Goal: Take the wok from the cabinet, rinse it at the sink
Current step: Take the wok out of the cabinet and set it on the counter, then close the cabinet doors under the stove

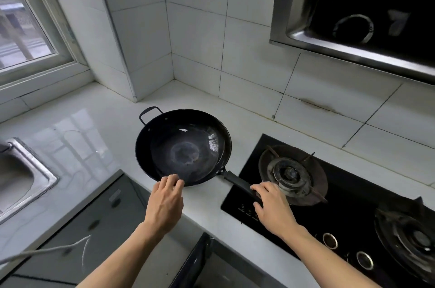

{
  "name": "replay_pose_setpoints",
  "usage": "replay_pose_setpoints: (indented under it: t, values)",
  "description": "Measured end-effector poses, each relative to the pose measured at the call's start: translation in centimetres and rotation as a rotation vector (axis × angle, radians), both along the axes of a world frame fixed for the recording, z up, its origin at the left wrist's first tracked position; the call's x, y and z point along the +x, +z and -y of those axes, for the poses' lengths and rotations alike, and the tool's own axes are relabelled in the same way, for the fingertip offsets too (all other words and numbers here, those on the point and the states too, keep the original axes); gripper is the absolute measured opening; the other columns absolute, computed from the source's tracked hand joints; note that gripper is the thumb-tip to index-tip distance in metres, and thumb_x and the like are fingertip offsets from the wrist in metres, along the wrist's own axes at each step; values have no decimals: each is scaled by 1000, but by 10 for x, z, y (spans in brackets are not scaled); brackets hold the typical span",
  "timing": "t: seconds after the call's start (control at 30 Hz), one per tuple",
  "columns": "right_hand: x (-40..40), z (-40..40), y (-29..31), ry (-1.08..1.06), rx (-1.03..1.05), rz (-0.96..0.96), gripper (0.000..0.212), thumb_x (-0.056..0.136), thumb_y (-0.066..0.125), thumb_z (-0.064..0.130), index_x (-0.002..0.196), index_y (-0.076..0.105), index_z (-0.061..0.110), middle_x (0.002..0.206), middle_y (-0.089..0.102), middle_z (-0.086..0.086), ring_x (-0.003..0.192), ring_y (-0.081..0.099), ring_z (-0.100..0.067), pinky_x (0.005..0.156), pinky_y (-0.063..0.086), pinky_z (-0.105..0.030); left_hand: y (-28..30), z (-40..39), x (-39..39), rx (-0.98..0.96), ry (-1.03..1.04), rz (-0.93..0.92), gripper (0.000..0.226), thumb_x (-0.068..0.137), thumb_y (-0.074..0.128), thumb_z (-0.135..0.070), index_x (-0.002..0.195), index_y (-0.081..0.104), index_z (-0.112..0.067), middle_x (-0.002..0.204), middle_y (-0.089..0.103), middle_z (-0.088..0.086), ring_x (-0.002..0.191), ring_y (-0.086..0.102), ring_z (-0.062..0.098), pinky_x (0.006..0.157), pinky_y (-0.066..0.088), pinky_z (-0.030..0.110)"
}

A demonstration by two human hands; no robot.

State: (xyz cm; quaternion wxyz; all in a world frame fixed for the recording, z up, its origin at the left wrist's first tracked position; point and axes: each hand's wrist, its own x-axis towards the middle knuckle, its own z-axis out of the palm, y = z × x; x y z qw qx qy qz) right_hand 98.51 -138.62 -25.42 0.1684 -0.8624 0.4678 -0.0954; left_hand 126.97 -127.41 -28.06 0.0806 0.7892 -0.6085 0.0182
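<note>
A black wok (pixel 183 146) sits upright on the white counter between the sink and the gas hob. It has a small loop handle at its far left and a long straight handle (pixel 237 181) pointing toward me at the right. My left hand (pixel 166 200) touches the wok's near rim with its fingertips. My right hand (pixel 273 207) rests on the end of the long handle, fingers curled over it. The steel sink (pixel 35 170) shows at the left edge, only its right corner in view.
A black glass gas hob (pixel 247 177) with two burners lies right of the wok. A range hood (pixel 353 47) hangs above it. Tiled walls meet in a corner behind the wok, a window is at far left. An open dark cabinet door (pixel 195 261) stands below the counter.
</note>
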Motion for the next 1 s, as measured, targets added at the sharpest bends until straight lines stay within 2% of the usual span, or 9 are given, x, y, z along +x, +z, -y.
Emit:
replay_pose_setpoints:
  t: [0.2, 0.33, 0.5, 0.7, 0.9, 1.0]
  values:
    - [-54, -42, -1, 82, 19, 23, 41, 92, 56, 28, 132, 49, 29, 127, 49, 10, 116, 46, -14, 100, 38, -33, 4, -60, -57, 22, 47, -38, 31, 72, 70, -14, 101, 61, -14, 115, 56, 5, 95, 55, 28, 76, 50, 40]
    - [-82, -79, -17, 187, 17, -12, 44, 90, 55, 31, 134, 48, 30, 130, 48, 9, 117, 46, -17, 93, 41, -33, -7, -110, -93, 136, 137, -68, 27, 78, 63, -21, 104, 60, -16, 115, 55, 3, 98, 52, 28, 78, 45, 38]
    - [-98, -130, -33, 216, 124, -73, 49, 90, 57, 39, 137, 44, 32, 139, 42, 7, 129, 36, -17, 104, 35, -35, -13, -168, -119, 225, 199, -81, 31, 85, 59, -33, 114, 56, -22, 122, 53, -2, 108, 48, 23, 85, 44, 33]
    - [-98, -151, -34, 212, 152, -122, 54, 91, 57, 40, 141, 39, 32, 144, 38, 4, 135, 31, -18, 110, 33, -38, -20, -199, -121, 306, 285, -177, 34, 87, 53, -34, 118, 52, -23, 122, 52, -3, 112, 47, 22, 88, 45, 34]
    - [-86, -167, -41, 160, 155, -213, 55, 91, 56, 41, 142, 37, 32, 146, 36, 3, 136, 29, -18, 110, 33, -38, -54, -224, -94, 400, 325, -339, 44, 89, 52, -36, 129, 46, -21, 130, 50, -1, 122, 43, 21, 92, 46, 33]
    - [-76, -182, -48, 126, 156, -241, 55, 91, 56, 42, 142, 37, 32, 146, 37, 4, 135, 30, -17, 109, 34, -37, -71, -230, -77, 417, 317, -429, 51, 92, 51, -42, 136, 43, -17, 135, 48, 4, 128, 41, 24, 100, 42, 35]
